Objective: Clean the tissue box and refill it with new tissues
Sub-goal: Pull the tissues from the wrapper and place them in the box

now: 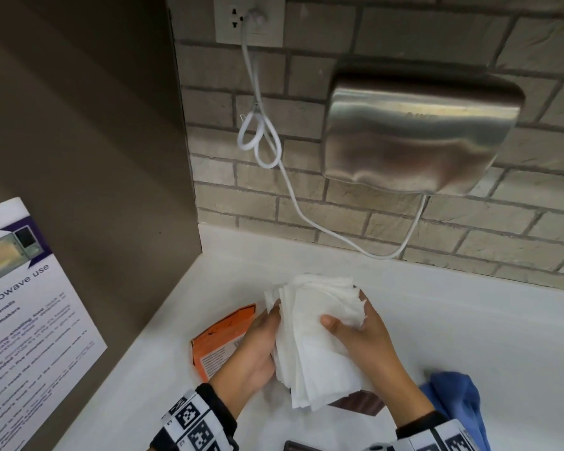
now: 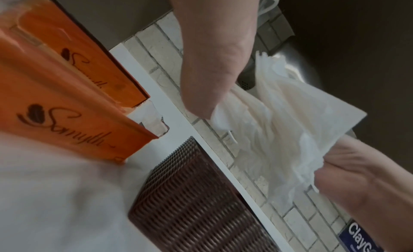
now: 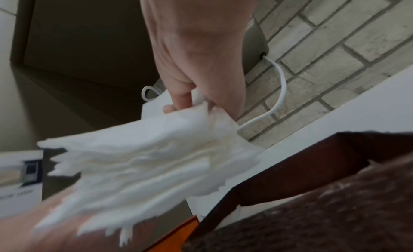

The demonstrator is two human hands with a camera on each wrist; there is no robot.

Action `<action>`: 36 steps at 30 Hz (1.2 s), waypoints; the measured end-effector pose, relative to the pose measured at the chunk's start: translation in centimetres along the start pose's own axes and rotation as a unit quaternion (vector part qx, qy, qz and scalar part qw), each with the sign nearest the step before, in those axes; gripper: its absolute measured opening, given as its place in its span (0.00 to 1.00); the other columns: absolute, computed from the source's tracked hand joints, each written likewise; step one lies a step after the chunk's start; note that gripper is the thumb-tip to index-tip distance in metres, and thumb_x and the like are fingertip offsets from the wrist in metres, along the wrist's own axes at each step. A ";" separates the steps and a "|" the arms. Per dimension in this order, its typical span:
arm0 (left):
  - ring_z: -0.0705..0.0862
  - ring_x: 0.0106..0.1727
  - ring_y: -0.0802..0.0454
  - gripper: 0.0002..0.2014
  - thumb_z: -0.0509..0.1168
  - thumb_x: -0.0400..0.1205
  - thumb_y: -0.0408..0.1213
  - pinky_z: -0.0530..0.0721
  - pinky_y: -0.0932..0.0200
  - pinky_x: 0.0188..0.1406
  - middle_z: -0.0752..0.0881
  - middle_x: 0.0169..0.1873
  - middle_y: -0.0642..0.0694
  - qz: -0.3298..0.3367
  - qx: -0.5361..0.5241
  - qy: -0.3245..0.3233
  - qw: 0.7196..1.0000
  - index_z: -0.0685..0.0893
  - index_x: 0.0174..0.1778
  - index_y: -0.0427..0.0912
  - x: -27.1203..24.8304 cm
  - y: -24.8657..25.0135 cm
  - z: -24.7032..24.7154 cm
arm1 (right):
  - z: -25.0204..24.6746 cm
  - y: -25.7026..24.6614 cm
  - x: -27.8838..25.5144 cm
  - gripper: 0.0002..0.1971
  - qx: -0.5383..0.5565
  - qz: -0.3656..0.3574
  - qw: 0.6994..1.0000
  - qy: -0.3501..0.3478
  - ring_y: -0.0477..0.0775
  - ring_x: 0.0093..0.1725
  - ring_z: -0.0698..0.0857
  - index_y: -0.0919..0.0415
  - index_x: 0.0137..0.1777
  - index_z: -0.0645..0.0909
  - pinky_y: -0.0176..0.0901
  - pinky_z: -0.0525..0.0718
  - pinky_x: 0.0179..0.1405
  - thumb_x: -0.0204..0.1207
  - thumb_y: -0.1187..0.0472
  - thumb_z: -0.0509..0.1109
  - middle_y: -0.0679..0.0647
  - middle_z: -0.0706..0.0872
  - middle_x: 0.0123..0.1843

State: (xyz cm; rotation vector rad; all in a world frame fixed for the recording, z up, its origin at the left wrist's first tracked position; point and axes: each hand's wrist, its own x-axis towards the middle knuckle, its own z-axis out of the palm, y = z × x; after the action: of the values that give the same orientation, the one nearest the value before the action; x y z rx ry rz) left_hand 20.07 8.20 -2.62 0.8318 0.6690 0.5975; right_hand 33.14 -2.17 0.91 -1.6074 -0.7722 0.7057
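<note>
Orange packet lay opened left of the stack. Left hand and right hand both clutched the tissues, fingers curled round the edges, right above the brown box. Looked like refill not yet started. White counter, brick wall, steel dryer above, blue cloth right.

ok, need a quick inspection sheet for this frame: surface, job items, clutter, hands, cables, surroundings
Surface: white counter, no spills seen.
Job's things: tissue stack held above the brown woven tissue box; orange tissue packet lies left of it.
Clutter: blue cloth at right.
Grippers: left hand and right hand both grip the stack.
Cables: white cord, looped, runs from outlet to hand dryer.
Surroundings: brick wall, microwave notice at left.
</note>
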 end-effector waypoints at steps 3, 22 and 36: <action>0.94 0.44 0.46 0.11 0.63 0.87 0.37 0.89 0.50 0.44 0.94 0.44 0.41 0.000 -0.009 -0.002 1.000 0.88 0.57 0.37 0.0 -0.2 -0.1 | -0.4 0.2 0.1 0.26 0.065 0.036 0.997 -0.003 0.53 0.54 0.90 0.48 0.61 0.81 0.54 0.87 0.56 0.62 0.50 0.81 0.49 0.91 0.54; 0.90 0.59 0.44 0.18 0.58 0.89 0.46 0.86 0.44 0.63 0.91 0.58 0.41 0.011 0.051 0.076 0.996 0.82 0.69 0.41 1.1 -0.4 -0.3 | 0.0 -0.6 -0.1 0.18 -0.175 -0.023 0.984 0.026 0.47 0.50 0.78 0.47 0.47 0.70 0.40 0.75 0.48 0.70 0.59 0.78 0.45 0.74 0.52; 0.92 0.52 0.52 0.14 0.61 0.87 0.47 0.90 0.57 0.45 0.93 0.51 0.50 0.052 0.110 0.036 0.992 0.82 0.66 0.49 0.5 -0.5 0.5 | 0.1 -1.0 0.9 0.18 -0.066 0.007 0.998 0.014 0.46 0.52 0.86 0.50 0.58 0.78 0.43 0.85 0.52 0.71 0.54 0.78 0.45 0.87 0.53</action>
State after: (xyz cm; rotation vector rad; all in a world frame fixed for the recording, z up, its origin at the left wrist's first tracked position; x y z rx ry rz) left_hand 20.83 8.05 -2.95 1.0607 0.7692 0.6579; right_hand 33.48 -1.29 1.89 -1.7406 -0.8017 0.6515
